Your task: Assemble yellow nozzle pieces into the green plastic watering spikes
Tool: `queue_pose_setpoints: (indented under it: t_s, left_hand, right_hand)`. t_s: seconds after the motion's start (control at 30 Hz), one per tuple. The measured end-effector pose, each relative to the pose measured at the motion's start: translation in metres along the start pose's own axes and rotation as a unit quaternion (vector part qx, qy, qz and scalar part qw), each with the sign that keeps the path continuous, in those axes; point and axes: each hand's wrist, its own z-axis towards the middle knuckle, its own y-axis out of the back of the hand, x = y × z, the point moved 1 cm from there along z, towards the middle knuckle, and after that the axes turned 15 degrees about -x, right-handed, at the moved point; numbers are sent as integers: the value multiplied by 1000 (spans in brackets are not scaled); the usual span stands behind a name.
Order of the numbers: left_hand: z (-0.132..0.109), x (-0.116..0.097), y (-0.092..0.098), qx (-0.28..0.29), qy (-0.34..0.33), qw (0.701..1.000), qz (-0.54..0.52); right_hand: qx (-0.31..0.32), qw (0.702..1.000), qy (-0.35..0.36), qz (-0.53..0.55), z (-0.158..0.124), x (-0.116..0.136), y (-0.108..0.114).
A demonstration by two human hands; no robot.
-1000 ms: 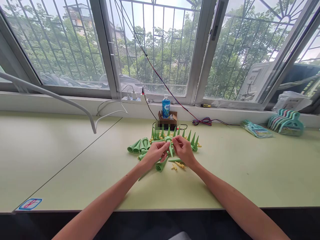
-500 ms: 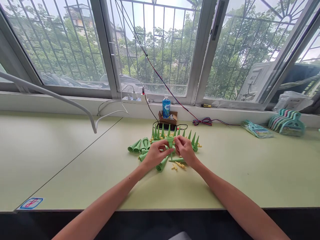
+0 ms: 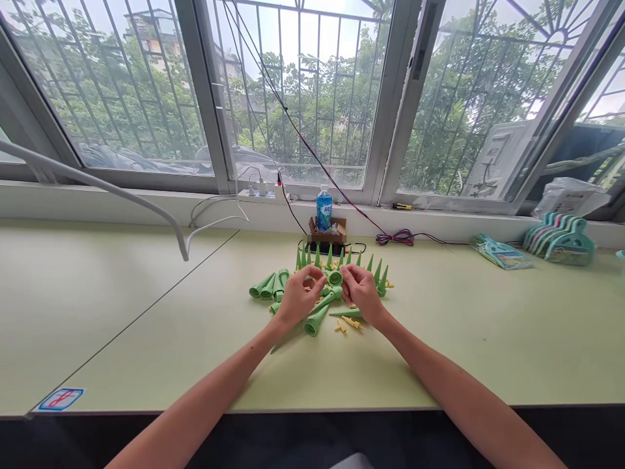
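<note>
In my right hand (image 3: 362, 293), thumb and fingertips pinch a green plastic piece (image 3: 335, 279) whose round open end faces me; the rest of it is hidden. To its left, my left hand (image 3: 300, 296) has thumb and forefinger curled into a pinch close to that piece. Whatever lies between those fingertips is too small to make out. Beneath the hands, a green cone-shaped spike (image 3: 317, 322) lies with its wide end toward me. Small yellow plastic connectors (image 3: 352, 322) rest beside it. Several green spikes (image 3: 370, 263) stand tip up behind my hands.
More green spikes (image 3: 266, 287) lie left of my hands. At the back stands a blue bottle (image 3: 324, 210) in a cardboard box (image 3: 312, 229), near coiled cable (image 3: 396, 238). Teal plastic tools (image 3: 561, 241) sit at the right. A white bent tube (image 3: 122, 183) crosses the left side.
The green piece, held upright with its tip down before, now shows its round open end. My left fingers have come off it and shifted slightly up and left; my right hand stays.
</note>
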Motion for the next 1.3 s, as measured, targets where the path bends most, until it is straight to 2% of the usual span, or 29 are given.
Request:
queue_pose_setpoints:
  t_s: [0.07, 0.17, 0.23, 0.33, 0.6, 0.93, 1.3]
  left_hand:
    - [1, 0, 0, 38, 96, 993, -59]
    - [0, -1, -1, 128, 231, 953, -151]
    - [-1, -2, -1, 166, 281, 924, -199]
    - [-1, -4, -1, 183, 306, 903, -241]
    - [-2, 1, 1, 167, 277, 917, -233]
    - [-2, -1, 2, 146, 169, 963, -149]
    - [-5, 2, -1, 131, 109, 979, -115]
  right_hand:
    - [-9, 999, 34, -33, -1, 2, 0]
    - [-6, 993, 77, -86, -3, 1, 1]
    - [3, 989, 95, -116, -4, -2, 1]
    - [15, 984, 114, -138, -5, -5, 1]
    - [36, 981, 127, -145, -5, -5, 2]
    - [34, 977, 129, -166, -6, -6, 1]
    - [15, 973, 142, -181, -6, -3, 0]
